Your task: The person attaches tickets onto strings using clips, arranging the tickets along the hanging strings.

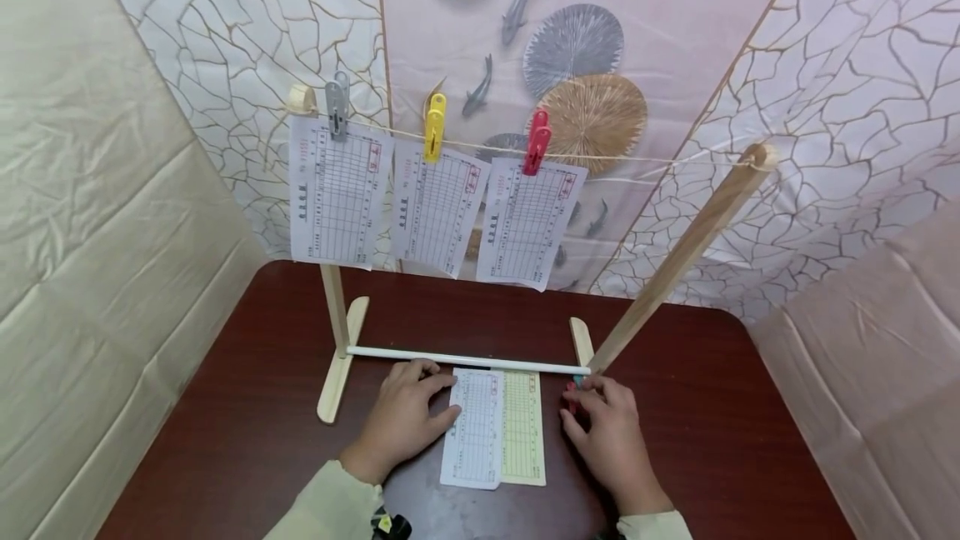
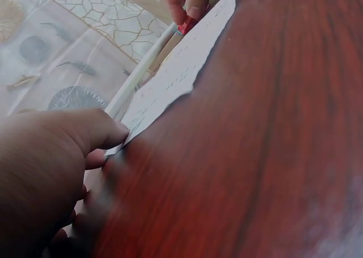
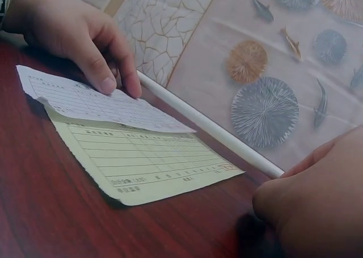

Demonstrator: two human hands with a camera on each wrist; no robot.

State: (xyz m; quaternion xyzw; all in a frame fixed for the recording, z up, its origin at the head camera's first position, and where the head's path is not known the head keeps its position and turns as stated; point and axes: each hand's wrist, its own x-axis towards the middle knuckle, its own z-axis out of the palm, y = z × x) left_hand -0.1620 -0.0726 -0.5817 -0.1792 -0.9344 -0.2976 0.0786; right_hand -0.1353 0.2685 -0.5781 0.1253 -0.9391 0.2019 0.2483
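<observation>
A white printed slip (image 1: 472, 432) lies on the table, overlapping a pale green slip (image 1: 523, 432) to its right. My left hand (image 1: 405, 415) rests at the white slip's left edge, its thumb (image 2: 108, 130) and index finger touching the paper and spread apart. To the right of the slips, my right hand (image 1: 609, 432) has its thumb and fingertips on a small red clothespin (image 2: 186, 25) low by the rack's right post. A bit of teal (image 1: 578, 379) shows beside that clothespin. In the right wrist view, my right hand (image 3: 323, 195) hides the clothespin.
A wooden rack with a white crossbar (image 1: 465, 359) and a right post (image 1: 682, 261) stands behind the hands. On its string hang three white slips under a grey clothespin (image 1: 337, 107), a yellow clothespin (image 1: 434, 127) and a red clothespin (image 1: 537, 142). Patterned cloth (image 1: 480, 15) backs the table.
</observation>
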